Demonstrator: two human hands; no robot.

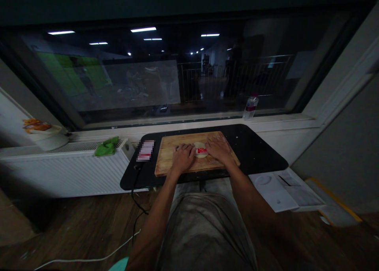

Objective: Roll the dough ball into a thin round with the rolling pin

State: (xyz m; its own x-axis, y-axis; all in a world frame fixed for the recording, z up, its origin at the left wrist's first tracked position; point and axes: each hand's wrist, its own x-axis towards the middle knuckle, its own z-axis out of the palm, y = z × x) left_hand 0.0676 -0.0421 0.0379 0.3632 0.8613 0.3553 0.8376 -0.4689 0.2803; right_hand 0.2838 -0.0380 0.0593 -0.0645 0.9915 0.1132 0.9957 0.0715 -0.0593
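Observation:
A wooden cutting board [166,154] lies on a small black table. On it is a flat round of pale dough [201,145]. Across the dough lies what looks like a rolling pin with a red label [203,150]; only its middle shows between my hands. My left hand [183,157] covers its left end, fingers bent over it and pointing forward. Over the right end rests my right hand [218,148], its fingers turned inward and a little blurred. Both palms hide the ends of the pin.
A phone-like blurred item [146,150] and a cable lie on the black table [257,152]. A bottle [250,107] stands on the sill. On the radiator [89,172] are a green cloth [107,146] and a white container [49,138]. Papers [274,190] lie at lower right.

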